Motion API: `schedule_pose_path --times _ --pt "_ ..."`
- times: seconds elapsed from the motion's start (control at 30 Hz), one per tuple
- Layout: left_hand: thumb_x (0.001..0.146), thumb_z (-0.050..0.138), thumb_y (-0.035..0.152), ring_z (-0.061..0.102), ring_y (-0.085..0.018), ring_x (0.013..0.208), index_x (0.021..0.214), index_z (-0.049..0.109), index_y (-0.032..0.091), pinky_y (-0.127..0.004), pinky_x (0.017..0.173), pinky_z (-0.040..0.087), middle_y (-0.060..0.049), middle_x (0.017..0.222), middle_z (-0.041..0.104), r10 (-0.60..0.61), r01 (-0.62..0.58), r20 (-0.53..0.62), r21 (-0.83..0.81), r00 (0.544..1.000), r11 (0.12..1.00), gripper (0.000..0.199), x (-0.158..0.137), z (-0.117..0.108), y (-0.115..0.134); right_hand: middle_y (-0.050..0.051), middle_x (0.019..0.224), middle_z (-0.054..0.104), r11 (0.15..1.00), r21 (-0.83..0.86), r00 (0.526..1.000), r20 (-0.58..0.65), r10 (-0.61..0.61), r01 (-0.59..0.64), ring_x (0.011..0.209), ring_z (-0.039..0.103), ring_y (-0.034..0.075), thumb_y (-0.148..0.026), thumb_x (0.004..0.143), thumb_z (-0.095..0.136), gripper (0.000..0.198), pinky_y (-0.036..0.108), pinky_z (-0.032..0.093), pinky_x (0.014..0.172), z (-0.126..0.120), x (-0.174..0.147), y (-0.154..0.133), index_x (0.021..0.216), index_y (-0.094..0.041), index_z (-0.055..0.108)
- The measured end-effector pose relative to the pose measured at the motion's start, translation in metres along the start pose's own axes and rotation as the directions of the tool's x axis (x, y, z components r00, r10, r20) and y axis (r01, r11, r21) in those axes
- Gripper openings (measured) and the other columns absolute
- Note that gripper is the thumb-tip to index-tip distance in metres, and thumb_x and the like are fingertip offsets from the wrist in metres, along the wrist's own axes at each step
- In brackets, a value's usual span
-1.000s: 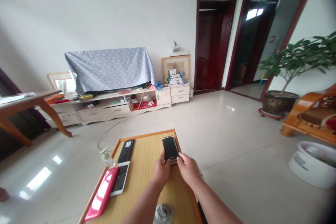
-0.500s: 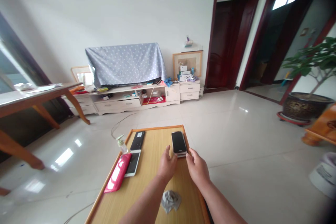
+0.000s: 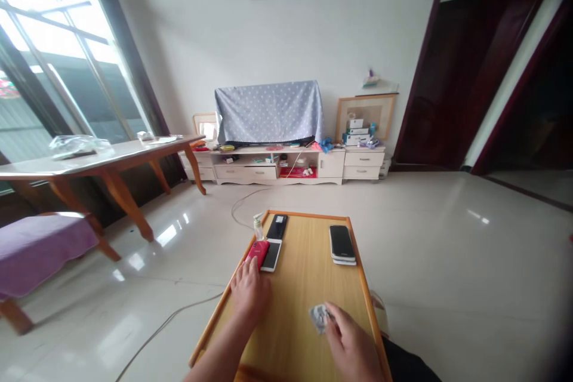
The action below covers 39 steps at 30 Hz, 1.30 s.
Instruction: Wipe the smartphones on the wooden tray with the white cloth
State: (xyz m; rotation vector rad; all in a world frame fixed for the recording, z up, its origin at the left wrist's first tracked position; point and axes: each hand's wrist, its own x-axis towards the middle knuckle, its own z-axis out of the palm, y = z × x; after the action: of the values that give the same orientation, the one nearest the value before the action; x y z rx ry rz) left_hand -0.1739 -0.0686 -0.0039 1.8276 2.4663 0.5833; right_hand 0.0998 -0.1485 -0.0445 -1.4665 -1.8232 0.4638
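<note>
On the left side of the small wooden table [image 3: 304,286], my left hand [image 3: 250,289] reaches over the lower part of a red phone [image 3: 258,252]. Its fingers are stretched and slightly apart on the phone; the thumb is hidden. The red phone partly overlaps a white phone [image 3: 271,255] with a dark screen. Near the table's right edge, my right hand [image 3: 351,340] pinches a crumpled grey cloth [image 3: 319,317] between thumb and fingers. Farther up on the right lies a dark-screened phone [image 3: 342,243], stacked on another light-coloured one.
A black phone [image 3: 277,227] and a pump bottle [image 3: 258,228] stand at the table's far left corner. A cable [image 3: 170,319] runs over the floor at left. Beyond are a low cabinet [image 3: 286,173] and a larger table [image 3: 120,155].
My left hand has left the stacked phones and moved left to the red phone. My right hand has drawn back and taken hold of the grey cloth. The view has swung left.
</note>
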Motion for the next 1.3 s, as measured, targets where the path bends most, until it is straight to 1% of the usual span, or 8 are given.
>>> schedule_pose_path --times 0.17,0.33,0.5,0.63,0.77,0.97,1.17,1.3 --pt "0.087 0.051 0.047 0.040 -0.033 0.137 0.134 0.051 0.024 -0.045 0.107 0.033 -0.012 0.152 0.047 -0.033 0.031 0.120 0.014 0.992 0.999 0.053 -0.002 -0.015 -0.026 0.006 0.117 0.074 0.996 -0.086 1.000 -0.005 -0.026 0.026 0.104 0.071 0.021 -0.038 0.097 0.042 0.038 0.029 0.056 0.089 0.009 -0.007 -0.005 0.124 -0.025 0.065" --pt "0.086 0.054 0.045 0.048 -0.030 0.125 0.120 0.057 0.024 -0.040 0.102 0.035 -0.010 0.140 0.057 -0.008 0.013 0.120 -0.044 0.993 0.999 0.041 -0.004 -0.025 -0.035 0.006 0.114 0.074 0.997 -0.082 1.000 -0.005 -0.015 0.015 0.102 0.072 0.020 -0.038 0.097 0.040 0.037 0.028 0.056 0.088 0.009 -0.008 -0.011 0.120 -0.026 0.066" --pt "0.087 0.053 0.039 0.052 -0.028 0.122 0.111 0.063 0.023 -0.037 0.100 0.037 -0.010 0.133 0.062 -0.003 0.018 0.117 -0.121 0.993 0.992 0.030 -0.005 -0.033 -0.039 0.005 0.113 0.075 0.999 -0.040 1.000 -0.017 -0.014 0.013 0.100 0.072 0.021 -0.038 0.097 0.041 0.035 0.028 0.056 0.086 0.007 -0.012 -0.018 0.116 -0.028 0.068" --pt "0.092 0.045 0.038 0.060 -0.027 0.112 0.114 0.064 0.022 -0.037 0.095 0.041 -0.013 0.120 0.069 -0.053 0.075 0.104 -0.213 0.993 0.974 0.033 -0.001 -0.042 -0.042 0.005 0.111 0.075 0.999 -0.040 1.000 0.002 0.011 -0.011 0.098 0.072 0.022 -0.040 0.097 0.040 0.036 0.030 0.056 0.084 0.007 -0.013 -0.020 0.115 -0.028 0.068" --pt "0.096 0.038 0.041 0.066 -0.025 0.095 0.112 0.065 0.023 -0.035 0.083 0.044 -0.012 0.105 0.072 -0.119 0.137 0.075 -0.335 0.990 0.932 0.036 -0.003 -0.055 -0.051 0.005 0.111 0.075 0.999 -0.038 1.000 0.023 0.017 -0.016 0.098 0.071 0.022 -0.041 0.097 0.039 0.037 0.031 0.055 0.085 0.006 -0.014 -0.019 0.115 -0.027 0.067" --pt "0.096 0.033 0.054 0.064 -0.022 0.093 0.108 0.063 0.023 -0.032 0.081 0.046 -0.007 0.099 0.071 -0.099 0.089 0.014 -0.577 0.995 0.812 0.045 -0.029 -0.068 -0.062 0.004 0.111 0.074 1.000 -0.028 0.999 0.029 0.013 -0.012 0.098 0.071 0.022 -0.040 0.097 0.038 0.036 0.031 0.053 0.085 0.008 -0.017 -0.017 0.116 -0.027 0.066" --pt "0.088 0.037 0.073 0.057 -0.015 0.061 0.102 0.063 0.020 -0.026 0.060 0.047 0.002 0.070 0.060 -0.040 0.162 0.172 -0.787 0.984 0.595 0.061 -0.073 -0.059 -0.050 0.007 0.119 0.072 0.998 -0.060 0.999 0.025 0.027 -0.026 0.106 0.069 0.022 -0.041 0.099 0.035 0.041 0.031 0.051 0.089 0.001 -0.021 -0.025 0.121 -0.024 0.065" --pt "0.079 0.047 0.078 0.051 -0.012 0.054 0.092 0.063 0.019 -0.024 0.052 0.043 0.005 0.061 0.051 -0.015 0.236 0.264 -0.835 0.964 0.496 0.063 -0.098 -0.050 -0.039 0.009 0.123 0.070 0.988 -0.143 0.997 0.048 0.059 -0.051 0.108 0.067 0.023 -0.049 0.100 0.035 0.046 0.031 0.050 0.089 -0.005 -0.023 -0.040 0.127 -0.023 0.062"
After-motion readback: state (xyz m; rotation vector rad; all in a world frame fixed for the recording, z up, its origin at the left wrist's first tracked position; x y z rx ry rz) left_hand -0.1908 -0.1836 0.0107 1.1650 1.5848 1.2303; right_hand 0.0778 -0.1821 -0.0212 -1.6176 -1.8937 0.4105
